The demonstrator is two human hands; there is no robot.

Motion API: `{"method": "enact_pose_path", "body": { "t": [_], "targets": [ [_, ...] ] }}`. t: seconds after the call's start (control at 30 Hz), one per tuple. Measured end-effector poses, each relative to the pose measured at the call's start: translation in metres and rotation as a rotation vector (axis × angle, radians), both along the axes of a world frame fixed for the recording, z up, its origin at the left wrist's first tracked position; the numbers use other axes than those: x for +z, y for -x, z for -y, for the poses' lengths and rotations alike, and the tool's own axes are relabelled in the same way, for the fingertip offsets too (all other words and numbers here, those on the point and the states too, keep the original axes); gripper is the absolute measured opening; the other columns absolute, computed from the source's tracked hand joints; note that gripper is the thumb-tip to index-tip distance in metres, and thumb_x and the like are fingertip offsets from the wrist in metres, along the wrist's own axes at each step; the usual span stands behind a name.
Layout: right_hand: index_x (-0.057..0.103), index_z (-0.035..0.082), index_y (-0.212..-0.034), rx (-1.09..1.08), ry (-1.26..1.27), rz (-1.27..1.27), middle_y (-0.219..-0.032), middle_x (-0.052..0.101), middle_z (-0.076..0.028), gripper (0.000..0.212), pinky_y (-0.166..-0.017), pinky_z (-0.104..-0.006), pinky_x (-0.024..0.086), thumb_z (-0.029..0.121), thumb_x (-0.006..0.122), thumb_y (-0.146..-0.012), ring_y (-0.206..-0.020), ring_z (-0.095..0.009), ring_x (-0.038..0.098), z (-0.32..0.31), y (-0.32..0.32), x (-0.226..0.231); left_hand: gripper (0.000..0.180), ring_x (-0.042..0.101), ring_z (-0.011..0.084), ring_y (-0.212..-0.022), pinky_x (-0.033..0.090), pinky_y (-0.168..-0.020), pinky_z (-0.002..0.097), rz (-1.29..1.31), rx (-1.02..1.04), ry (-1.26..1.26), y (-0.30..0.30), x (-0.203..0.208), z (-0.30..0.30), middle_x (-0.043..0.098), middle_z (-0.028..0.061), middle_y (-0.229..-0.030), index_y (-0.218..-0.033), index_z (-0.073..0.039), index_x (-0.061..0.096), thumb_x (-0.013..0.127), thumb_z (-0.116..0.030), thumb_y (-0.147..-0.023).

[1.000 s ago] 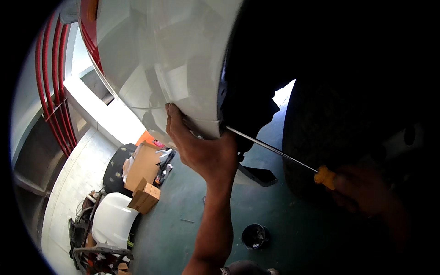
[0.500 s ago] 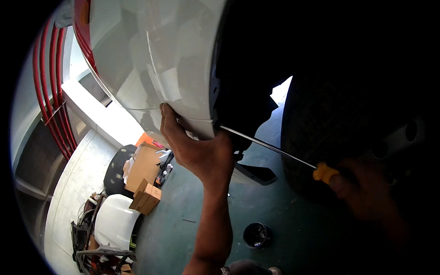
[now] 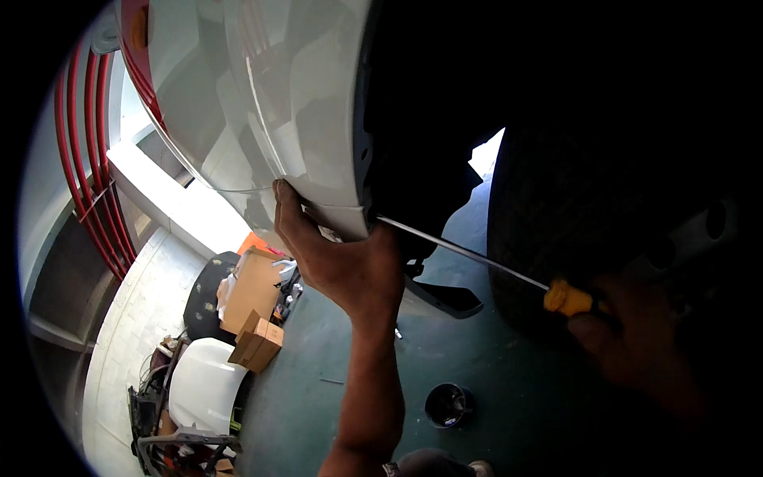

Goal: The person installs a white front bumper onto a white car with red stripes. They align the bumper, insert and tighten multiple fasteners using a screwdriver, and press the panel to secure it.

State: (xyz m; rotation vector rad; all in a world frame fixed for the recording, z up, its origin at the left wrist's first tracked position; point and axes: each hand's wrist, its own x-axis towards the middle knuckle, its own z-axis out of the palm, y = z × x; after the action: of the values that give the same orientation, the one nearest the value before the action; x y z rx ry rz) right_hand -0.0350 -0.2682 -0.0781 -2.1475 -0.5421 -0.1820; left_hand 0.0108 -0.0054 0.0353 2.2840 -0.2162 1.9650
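My left hand (image 3: 346, 266) grips the lower corner of a glossy white car body panel (image 3: 314, 119), beside the dark wheel arch. Its fingertips lie on the outer face near a thin seam, and its thumb side is at the panel's edge. In deep shadow, my right hand (image 3: 628, 338) holds a long screwdriver (image 3: 568, 299) by its yellow handle. The bright shaft slants up to the left, and its tip meets the panel edge just above my left hand. How the tip sits there is hidden in the dark.
A tire (image 3: 532, 230) stands in shadow on the right. Below lie a dark trim piece (image 3: 449, 300) and a black bucket (image 3: 447, 405) on the green floor (image 3: 318, 429). Cardboard boxes (image 3: 256, 342), a white panel (image 3: 205, 385) and assorted parts crowd the left.
The right hand's fingers have shifted on the handle, baring more of its yellow. The white panel's edge sits slightly farther left in view. My left hand keeps its hold.
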Motion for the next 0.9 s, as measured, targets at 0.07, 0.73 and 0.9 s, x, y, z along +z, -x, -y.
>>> {"method": "enact_pose_path", "body": {
  "t": [0.07,0.73,0.9],
  "targets": [
    [0.058,0.005,-0.122,0.233,-0.167,-0.510,-0.101,0.064,-0.015,0.051,-0.072,-0.0445,0.051,0.048,0.058,-0.093,-0.078,-0.026,0.064,0.008,-0.016,0.015,0.088,0.049,0.0404,-0.124,0.041,-0.106,0.0451,0.013,0.000,0.009,-0.003,-0.002,-0.002,0.046,0.0260,-0.134,-0.140,0.009,0.035,0.080,-0.014,-0.068],
    [0.059,0.001,-0.117,0.278,-0.105,-0.536,-0.098,0.065,-0.018,0.051,-0.071,-0.0403,0.054,0.047,0.058,-0.095,-0.080,-0.023,0.066,0.012,-0.016,0.020,0.087,0.049,0.0392,-0.124,0.041,-0.106,0.0444,0.007,-0.048,0.020,-0.012,-0.008,0.003,0.047,0.0255,-0.133,-0.139,0.010,0.036,0.081,-0.019,-0.071],
    [0.059,0.001,-0.116,-0.140,0.182,0.525,-0.095,0.064,-0.019,0.051,-0.068,-0.0387,0.054,0.046,0.059,-0.094,-0.077,-0.023,0.065,-0.006,0.003,-0.017,0.088,0.048,0.0389,-0.124,0.040,-0.106,0.0445,0.002,0.004,0.014,0.000,-0.001,0.001,0.047,0.0254,-0.133,-0.139,0.010,0.036,0.082,-0.019,-0.070]
  ]
}}
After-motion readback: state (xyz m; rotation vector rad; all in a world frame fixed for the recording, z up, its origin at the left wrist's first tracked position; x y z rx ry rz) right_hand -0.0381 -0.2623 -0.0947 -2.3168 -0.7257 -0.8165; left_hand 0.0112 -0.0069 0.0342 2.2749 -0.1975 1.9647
